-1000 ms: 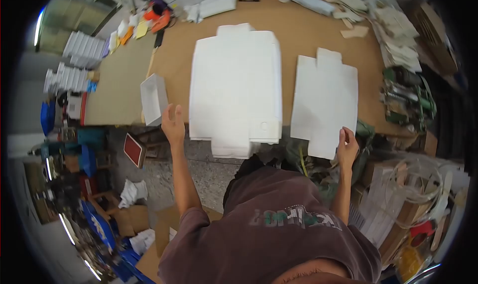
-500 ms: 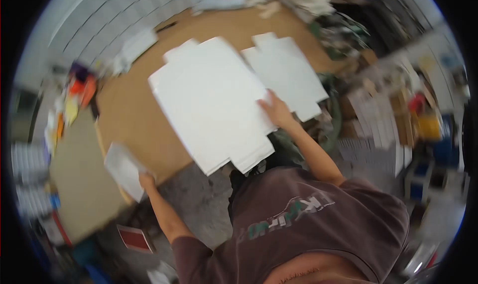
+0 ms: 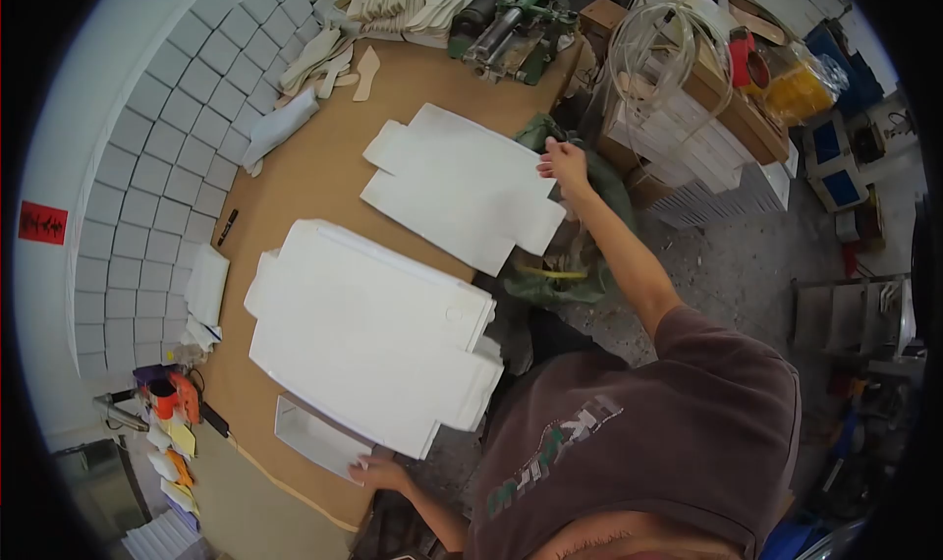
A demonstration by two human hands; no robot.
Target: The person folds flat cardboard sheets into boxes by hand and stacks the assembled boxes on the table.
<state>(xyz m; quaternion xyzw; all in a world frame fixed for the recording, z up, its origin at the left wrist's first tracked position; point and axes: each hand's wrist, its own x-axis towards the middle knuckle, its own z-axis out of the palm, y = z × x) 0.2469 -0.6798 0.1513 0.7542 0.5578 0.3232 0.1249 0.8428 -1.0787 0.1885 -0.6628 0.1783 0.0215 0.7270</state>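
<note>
Two piles of flat white box blanks lie on the brown tabletop. My right hand [image 3: 567, 163] is at the right edge of the farther, smaller box blank [image 3: 457, 182]; its fingers are slightly apart and bent over the edge. The nearer stack of large box blanks [image 3: 368, 329] has cut-out corners and flaps, and neither hand is on it. Beside that stack, my left hand [image 3: 383, 475] has its fingers closed at the near corner of a small white folded piece [image 3: 316, 436], which lies partly beside the stack's edge.
White boxes [image 3: 147, 216] are stacked along the wall. Wooden spatula-shaped pieces [image 3: 408, 2] and a green metal machine [image 3: 516, 31] sit at the far end. A coil of clear tubing [image 3: 668, 59] rests over cartons at right. Orange tape [image 3: 162, 395] stands at left.
The view has turned to the right. My right hand has left the large stack and moved to the smaller blank. My left hand has brought the small white piece beside the large stack.
</note>
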